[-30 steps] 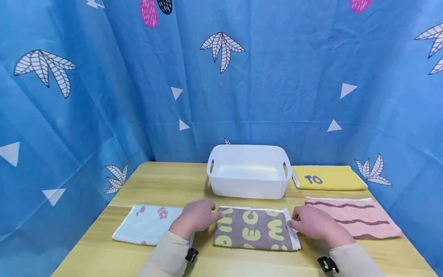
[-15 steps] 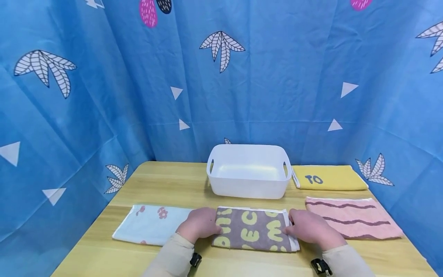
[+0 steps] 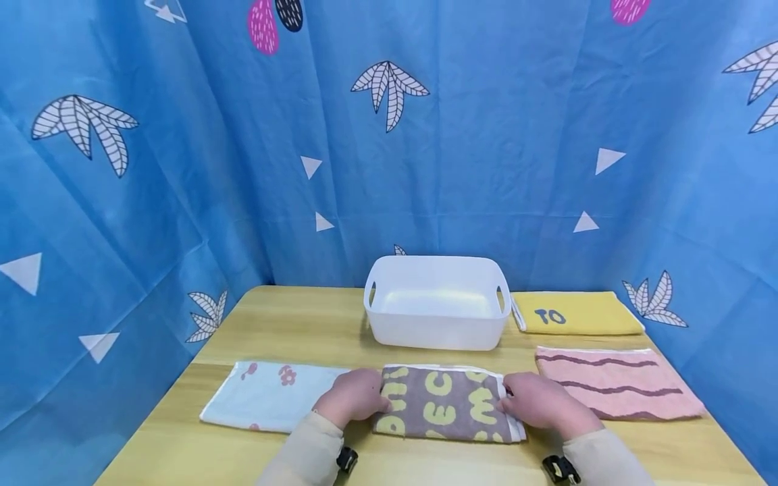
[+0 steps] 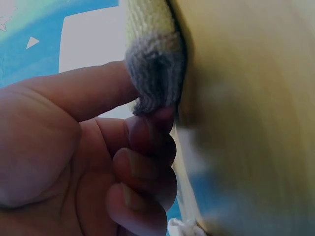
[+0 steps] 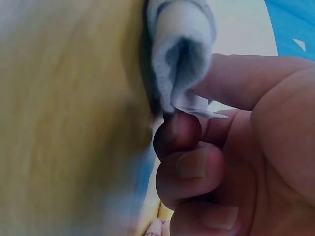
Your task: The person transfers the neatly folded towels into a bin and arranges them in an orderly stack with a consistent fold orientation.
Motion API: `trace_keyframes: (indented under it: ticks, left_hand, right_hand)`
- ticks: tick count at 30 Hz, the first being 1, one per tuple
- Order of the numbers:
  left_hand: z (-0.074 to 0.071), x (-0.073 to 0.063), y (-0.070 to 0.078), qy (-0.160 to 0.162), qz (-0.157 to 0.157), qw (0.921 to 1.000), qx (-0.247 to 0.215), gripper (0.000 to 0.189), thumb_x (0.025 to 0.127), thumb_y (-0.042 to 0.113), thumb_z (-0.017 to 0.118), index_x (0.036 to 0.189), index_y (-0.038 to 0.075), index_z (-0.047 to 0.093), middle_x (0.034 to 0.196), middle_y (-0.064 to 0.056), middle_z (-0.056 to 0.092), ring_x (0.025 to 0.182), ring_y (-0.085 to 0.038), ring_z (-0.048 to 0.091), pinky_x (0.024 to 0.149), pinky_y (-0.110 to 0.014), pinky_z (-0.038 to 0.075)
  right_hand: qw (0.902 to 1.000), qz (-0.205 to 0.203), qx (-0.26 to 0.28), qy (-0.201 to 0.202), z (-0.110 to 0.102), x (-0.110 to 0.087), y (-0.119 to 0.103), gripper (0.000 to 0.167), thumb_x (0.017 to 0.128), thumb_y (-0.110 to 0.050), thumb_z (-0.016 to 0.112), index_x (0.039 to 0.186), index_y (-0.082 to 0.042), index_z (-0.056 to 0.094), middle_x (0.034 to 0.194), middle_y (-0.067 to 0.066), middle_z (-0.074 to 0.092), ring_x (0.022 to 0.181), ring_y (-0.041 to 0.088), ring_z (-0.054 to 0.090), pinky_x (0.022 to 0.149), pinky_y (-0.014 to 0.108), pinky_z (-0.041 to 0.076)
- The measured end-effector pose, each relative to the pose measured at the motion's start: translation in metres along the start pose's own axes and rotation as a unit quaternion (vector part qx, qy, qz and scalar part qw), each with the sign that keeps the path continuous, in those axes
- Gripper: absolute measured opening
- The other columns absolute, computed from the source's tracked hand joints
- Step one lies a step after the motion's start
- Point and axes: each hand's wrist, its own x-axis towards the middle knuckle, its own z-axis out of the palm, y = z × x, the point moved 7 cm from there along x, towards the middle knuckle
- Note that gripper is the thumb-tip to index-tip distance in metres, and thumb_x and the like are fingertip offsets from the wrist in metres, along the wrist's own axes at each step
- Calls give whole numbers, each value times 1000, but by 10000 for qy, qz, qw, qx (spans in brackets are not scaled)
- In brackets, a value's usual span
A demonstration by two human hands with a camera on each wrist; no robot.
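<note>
A folded grey-brown towel with yellow letters lies in front of the white basket, its right edge trimmed in white. At its left end, my left hand pinches the folded edge; in the left wrist view the thumb lies on one face of the towel and the index fingertip is tucked under it. My right hand grips the opposite end the same way, and the right wrist view has the white-edged fold between thumb and index finger, other fingers curled below.
Left of the hands lies a folded pale blue towel with pink flowers, partly behind the left forearm. A pink towel with wavy stripes is at the right, and a yellow towel sits behind it beside the basket. Blue curtains surround the wooden table.
Both hands have moved inward onto the ends of the grey-brown towel and taken hold of its edges. Over the last half second they have hardly moved.
</note>
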Motion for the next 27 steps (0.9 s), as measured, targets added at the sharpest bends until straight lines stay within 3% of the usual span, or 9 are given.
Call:
trace_keyframes:
  ticks: [8, 14, 20, 27]
  left_hand:
    - [-1, 6, -4, 90, -24, 9999, -90, 39, 87, 35, 74, 63, 17, 50, 60, 3, 48, 56, -15, 45, 57, -35, 40]
    - [0, 5, -13, 113, -225, 9988, -409, 40, 80, 32, 79, 63, 16, 48, 58, 4, 37, 52, -16, 38, 54, -33, 34]
    - [-1, 7, -14, 168, -63, 9988, -460, 42, 80, 32, 81, 61, 17, 46, 57, 5, 34, 52, -15, 36, 53, -32, 32]
    - [4, 4, -15, 48, -86, 9992, -382, 45, 82, 34, 79, 57, 18, 45, 53, 6, 35, 48, -14, 37, 50, -31, 32]
  right_hand:
    - [9994, 202, 273, -43, -2, -1, 4, 21, 91, -25, 74, 81, -14, 59, 73, 1, 53, 66, 20, 49, 65, 40, 41]
    - [9989, 98, 442, -102, 0, 1, 2, 24, 91, -31, 73, 82, -15, 57, 73, 1, 53, 67, 19, 49, 63, 38, 39]
    - [9985, 245, 490, -82, 0, 2, 7, 27, 90, -36, 74, 84, -15, 59, 74, 1, 53, 67, 19, 49, 63, 38, 39]
    - [9981, 235, 535, -170, 1, 0, 6, 28, 91, -36, 74, 80, -15, 59, 69, 2, 52, 63, 19, 48, 61, 36, 38]
